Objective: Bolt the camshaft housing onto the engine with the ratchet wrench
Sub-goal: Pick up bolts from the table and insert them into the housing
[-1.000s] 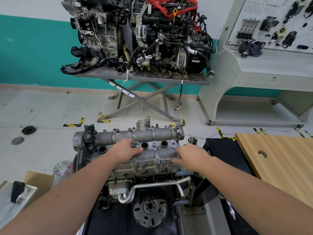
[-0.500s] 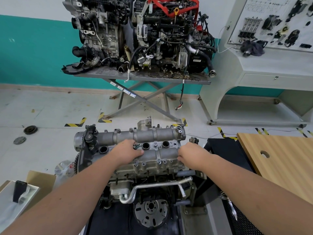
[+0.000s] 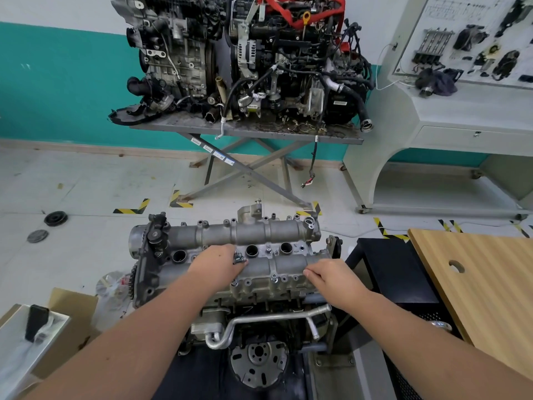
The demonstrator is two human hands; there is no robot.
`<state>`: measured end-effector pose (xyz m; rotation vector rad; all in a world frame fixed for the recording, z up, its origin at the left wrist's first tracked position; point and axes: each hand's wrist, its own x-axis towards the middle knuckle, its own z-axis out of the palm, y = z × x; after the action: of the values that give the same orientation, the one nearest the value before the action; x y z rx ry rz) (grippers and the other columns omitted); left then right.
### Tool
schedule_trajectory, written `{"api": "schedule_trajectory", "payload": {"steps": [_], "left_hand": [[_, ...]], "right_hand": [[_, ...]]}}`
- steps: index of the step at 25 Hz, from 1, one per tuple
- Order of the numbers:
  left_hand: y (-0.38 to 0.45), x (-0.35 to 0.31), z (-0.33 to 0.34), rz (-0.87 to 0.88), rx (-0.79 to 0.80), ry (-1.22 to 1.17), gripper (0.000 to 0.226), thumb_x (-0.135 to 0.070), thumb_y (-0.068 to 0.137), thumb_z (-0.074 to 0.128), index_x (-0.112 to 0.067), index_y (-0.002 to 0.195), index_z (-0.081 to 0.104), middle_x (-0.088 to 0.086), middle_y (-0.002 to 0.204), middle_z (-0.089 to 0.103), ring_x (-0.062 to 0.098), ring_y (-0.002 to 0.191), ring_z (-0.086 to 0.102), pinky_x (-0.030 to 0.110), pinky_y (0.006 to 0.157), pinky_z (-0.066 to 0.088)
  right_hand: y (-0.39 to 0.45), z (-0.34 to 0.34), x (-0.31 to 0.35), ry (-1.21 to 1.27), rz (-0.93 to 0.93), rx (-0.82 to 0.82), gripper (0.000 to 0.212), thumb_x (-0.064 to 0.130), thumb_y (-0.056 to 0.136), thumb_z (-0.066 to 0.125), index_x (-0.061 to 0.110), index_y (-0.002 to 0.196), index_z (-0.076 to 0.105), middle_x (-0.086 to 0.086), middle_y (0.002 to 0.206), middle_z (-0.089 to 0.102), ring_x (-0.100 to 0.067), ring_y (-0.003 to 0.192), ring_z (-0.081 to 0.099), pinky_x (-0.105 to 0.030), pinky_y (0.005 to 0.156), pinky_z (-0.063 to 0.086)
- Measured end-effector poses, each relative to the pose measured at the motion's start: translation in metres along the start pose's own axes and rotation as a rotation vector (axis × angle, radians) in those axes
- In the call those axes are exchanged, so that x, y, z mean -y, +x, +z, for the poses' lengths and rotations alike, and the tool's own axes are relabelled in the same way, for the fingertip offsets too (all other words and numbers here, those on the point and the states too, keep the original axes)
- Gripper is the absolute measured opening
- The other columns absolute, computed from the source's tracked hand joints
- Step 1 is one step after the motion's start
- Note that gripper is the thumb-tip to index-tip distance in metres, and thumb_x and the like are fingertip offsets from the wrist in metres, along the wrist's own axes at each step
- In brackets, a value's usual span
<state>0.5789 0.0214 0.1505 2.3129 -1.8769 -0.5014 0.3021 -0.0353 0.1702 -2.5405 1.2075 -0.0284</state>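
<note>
grey cast engine (image 3: 230, 307) is seen at 6 o'clock, camshaft housing (image 3: 248, 246) seated on top. left hand (image 3: 216, 265) is rested on the housing, a small dark part pinched at its fingertips. right hand (image 3: 331, 280) is placed at 3 o'clock, fingers loosely curled on the edge. no ratchet wrench is seen. bolts are best started by hand, evenly.

1. No text, brand or number can be read anywhere.
2. White stickers (image 3: 212, 150) sit along one leg of the grey stand — their print is too small to make out.
3. A white label (image 3: 339, 103) on the big engine's black part is blurred.
4. The wall board (image 3: 450, 13) carries fine printed lines — illegible.
</note>
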Motion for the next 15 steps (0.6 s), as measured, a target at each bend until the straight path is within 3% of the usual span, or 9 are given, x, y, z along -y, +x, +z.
{"api": "schedule_trajectory", "payload": {"steps": [5, 9, 12, 15], "left_hand": [[0.0, 0.003, 0.005, -0.009, -0.013, 0.047, 0.042, -0.058, 0.095, 0.049, -0.028, 0.073, 0.031, -0.009, 0.069, 0.046, 0.013, 0.066, 0.046, 0.031, 0.055, 0.035], [0.005, 0.004, 0.002, -0.058, -0.025, 0.02, 0.046, -0.065, 0.09, 0.052, -0.024, 0.074, 0.037, -0.008, 0.071, 0.05, 0.007, 0.063, 0.046, 0.027, 0.048, 0.03], [0.006, 0.003, -0.003, -0.076, 0.027, -0.003, 0.046, -0.068, 0.085, 0.057, -0.025, 0.076, 0.043, -0.006, 0.075, 0.055, 0.006, 0.066, 0.05, 0.027, 0.049, 0.032], [0.002, 0.001, -0.004, -0.026, 0.078, 0.047, 0.05, -0.069, 0.081, 0.062, -0.021, 0.079, 0.047, -0.005, 0.077, 0.055, 0.008, 0.068, 0.051, 0.027, 0.052, 0.034]], "right_hand": [[0.004, 0.005, -0.006, -0.032, -0.064, -0.023, 0.037, 0.029, 0.105, 0.045, 0.013, 0.072, 0.05, 0.004, 0.065, 0.043, -0.015, 0.066, 0.044, -0.028, 0.064, 0.028], [0.004, 0.01, -0.014, 0.079, -0.082, -0.086, 0.032, 0.027, 0.103, 0.051, 0.012, 0.077, 0.062, 0.005, 0.067, 0.05, -0.014, 0.067, 0.048, -0.03, 0.067, 0.038], [0.0, 0.019, -0.013, 0.205, 0.022, -0.162, 0.031, 0.027, 0.103, 0.051, 0.01, 0.085, 0.069, -0.001, 0.073, 0.06, -0.016, 0.073, 0.056, -0.031, 0.072, 0.044], [-0.009, 0.026, -0.009, 0.276, 0.092, -0.149, 0.03, 0.035, 0.103, 0.048, 0.021, 0.081, 0.064, 0.006, 0.075, 0.052, -0.009, 0.075, 0.051, -0.028, 0.072, 0.039]]}}
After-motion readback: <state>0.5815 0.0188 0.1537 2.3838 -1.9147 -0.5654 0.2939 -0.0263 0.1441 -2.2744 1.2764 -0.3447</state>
